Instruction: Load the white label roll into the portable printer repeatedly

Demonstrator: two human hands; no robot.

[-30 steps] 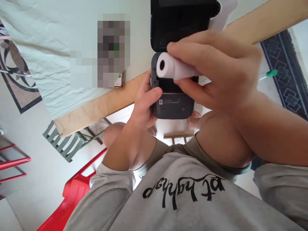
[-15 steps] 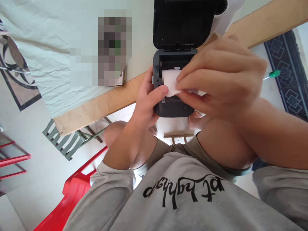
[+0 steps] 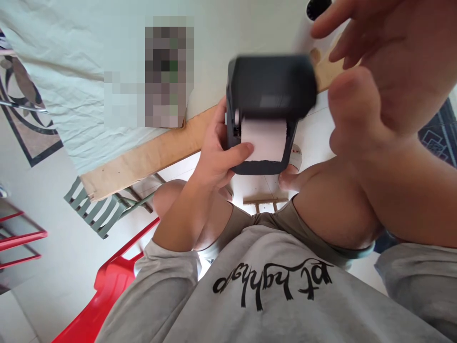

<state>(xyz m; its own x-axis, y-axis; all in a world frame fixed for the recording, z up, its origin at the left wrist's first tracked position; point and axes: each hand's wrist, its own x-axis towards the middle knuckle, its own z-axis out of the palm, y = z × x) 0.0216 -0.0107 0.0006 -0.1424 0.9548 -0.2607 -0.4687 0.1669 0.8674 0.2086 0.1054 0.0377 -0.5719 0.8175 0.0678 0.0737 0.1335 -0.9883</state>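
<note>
A small dark grey receipt printer is in my left hand, whose fingers wrap around its left side. The thumb presses down the left edge of a white paper strip that lies over the printer's front and has a torn end. The black lid is blurred and tilted partway down over the paper compartment, hiding the inside. To the right of the printer, my right hand is raised with its fingers apart and holds nothing.
A table with a pale green cloth and a wooden edge lies ahead. On it are a pixelated object and a white item with a dark round opening. A green slatted stool and a red chair stand at left.
My right hand has let go of the paper and moved up and right. The printer's lid has swung down from upright. The paper now lies flat over the front under my left thumb.
</note>
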